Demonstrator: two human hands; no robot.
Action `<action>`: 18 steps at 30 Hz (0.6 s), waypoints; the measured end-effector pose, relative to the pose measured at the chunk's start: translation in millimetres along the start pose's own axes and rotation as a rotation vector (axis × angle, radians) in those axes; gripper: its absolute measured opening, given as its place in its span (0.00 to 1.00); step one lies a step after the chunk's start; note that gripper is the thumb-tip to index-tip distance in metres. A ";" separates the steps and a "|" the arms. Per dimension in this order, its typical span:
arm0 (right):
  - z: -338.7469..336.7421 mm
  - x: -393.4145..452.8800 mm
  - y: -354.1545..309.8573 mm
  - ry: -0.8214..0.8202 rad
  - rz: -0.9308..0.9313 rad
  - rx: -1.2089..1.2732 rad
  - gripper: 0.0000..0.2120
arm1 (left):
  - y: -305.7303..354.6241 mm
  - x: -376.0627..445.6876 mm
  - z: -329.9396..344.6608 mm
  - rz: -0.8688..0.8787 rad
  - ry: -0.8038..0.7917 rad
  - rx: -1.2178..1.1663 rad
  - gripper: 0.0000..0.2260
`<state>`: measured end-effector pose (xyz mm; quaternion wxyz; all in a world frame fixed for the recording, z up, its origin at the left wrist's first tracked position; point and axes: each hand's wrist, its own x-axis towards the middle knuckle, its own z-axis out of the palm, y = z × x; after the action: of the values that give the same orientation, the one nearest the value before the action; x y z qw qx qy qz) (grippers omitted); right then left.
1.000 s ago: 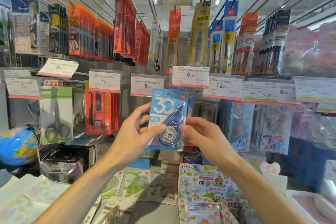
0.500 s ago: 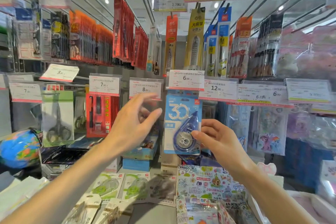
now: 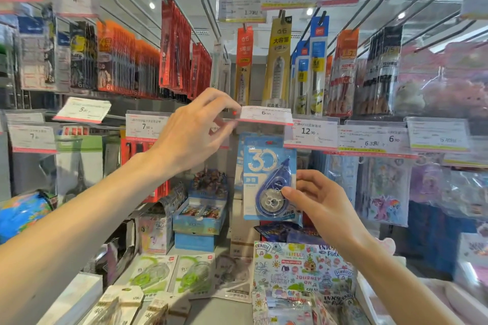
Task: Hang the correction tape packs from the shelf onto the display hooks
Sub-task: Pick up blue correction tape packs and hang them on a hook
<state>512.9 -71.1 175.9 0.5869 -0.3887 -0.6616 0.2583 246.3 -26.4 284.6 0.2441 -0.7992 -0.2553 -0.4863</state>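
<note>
A blue correction tape pack (image 3: 266,179), marked 30, hangs upright under the 6.00 price tag (image 3: 266,115). My right hand (image 3: 314,200) grips its lower right part, thumb on the round tape dispenser. My left hand (image 3: 195,129) is raised beside the price tag, pinching its left edge and tilting the tag up. The hook itself is hidden behind the tag. Green correction tape packs (image 3: 171,274) lie flat on the shelf (image 3: 229,311) below.
Rows of hooks with pen packs (image 3: 317,66) hang above. Red packs (image 3: 137,155) and scissors (image 3: 79,166) hang at left, sticker sheets (image 3: 383,187) at right. Boxes (image 3: 200,216), a globe (image 3: 21,214) and a colourful notebook (image 3: 303,272) crowd the shelf.
My left hand let go of the blue pack and rose to the 6.00 price tag. My right hand carried the pack right and up under that tag.
</note>
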 end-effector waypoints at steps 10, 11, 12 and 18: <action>14.1 16.4 -7.8 -0.001 -0.020 0.018 0.12 | 4.3 -1.8 -1.5 -0.044 -0.049 -0.026 0.13; 15.2 17.2 -8.0 0.001 -0.019 0.020 0.12 | 4.1 -1.9 -1.8 -0.044 -0.048 -0.026 0.12; 16.4 17.5 -8.3 0.000 -0.018 0.021 0.12 | 3.8 -1.8 -1.9 -0.045 -0.049 -0.027 0.12; 23.3 17.5 -8.8 0.033 -0.036 0.024 0.09 | 1.4 -5.2 2.1 -0.076 -0.054 -0.022 0.10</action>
<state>488.1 -59.1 188.9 0.6068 -0.3737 -0.6557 0.2494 246.5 -27.0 278.9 0.2095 -0.8043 -0.2867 -0.4765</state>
